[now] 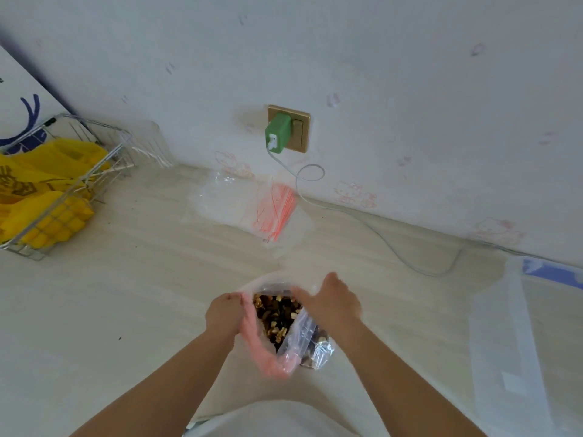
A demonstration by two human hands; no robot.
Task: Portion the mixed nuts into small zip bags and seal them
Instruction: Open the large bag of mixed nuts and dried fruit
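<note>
A large clear bag with a pink rim point(252, 339) stands open on the pale table, full of mixed nuts point(274, 313). My left hand point(222, 312) grips the pink rim on its left side. My right hand point(331, 302) is over the bag's right side and holds a small clear zip bag point(307, 337) with some nuts in it; its fingers are partly blurred. A stack of empty small zip bags with red seal strips point(252, 209) lies flat farther back near the wall.
A wire basket point(67, 187) holding yellow bags sits at the left. A green charger point(277, 134) is plugged into the wall socket, its white cable point(378, 234) trailing across the table to the right. Clear plastic sheeting point(517, 326) lies at the right edge.
</note>
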